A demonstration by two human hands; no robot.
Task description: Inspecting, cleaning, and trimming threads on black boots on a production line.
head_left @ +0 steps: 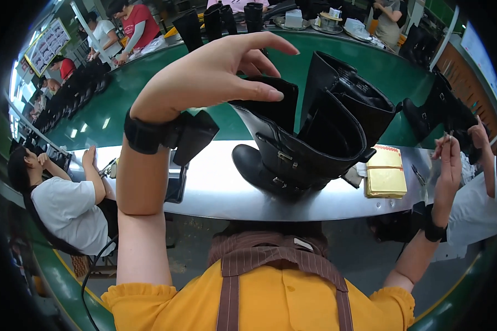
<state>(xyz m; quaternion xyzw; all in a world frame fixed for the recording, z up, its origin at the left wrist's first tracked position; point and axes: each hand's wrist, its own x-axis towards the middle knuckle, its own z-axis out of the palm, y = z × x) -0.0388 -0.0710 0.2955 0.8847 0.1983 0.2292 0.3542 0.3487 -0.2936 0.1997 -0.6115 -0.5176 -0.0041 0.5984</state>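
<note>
A black ankle-strap boot [270,165] with silver buckles stands on the metal worktop in front of me, its shaft gaping at the top. Right behind it, a second black boot [364,105] also shows its open shaft. My left hand [221,74] arches above the near boot's upper flap, fingers curved and apart; the thumb overlaps the flap in view, and I cannot tell whether it touches. Off to the right, my right hand [447,163] is raised with its fingertips pinched together, perhaps round something tiny. Black bands circle both wrists, the left one carrying a dark block.
A stack of yellow paper [385,176] lies right of the boots, beside small snips [419,175]. A black tray [176,185] sits left. Beyond runs a green conveyor [215,129] with more boots [425,113]. Co-workers sit close on the left [72,204] and right [472,204].
</note>
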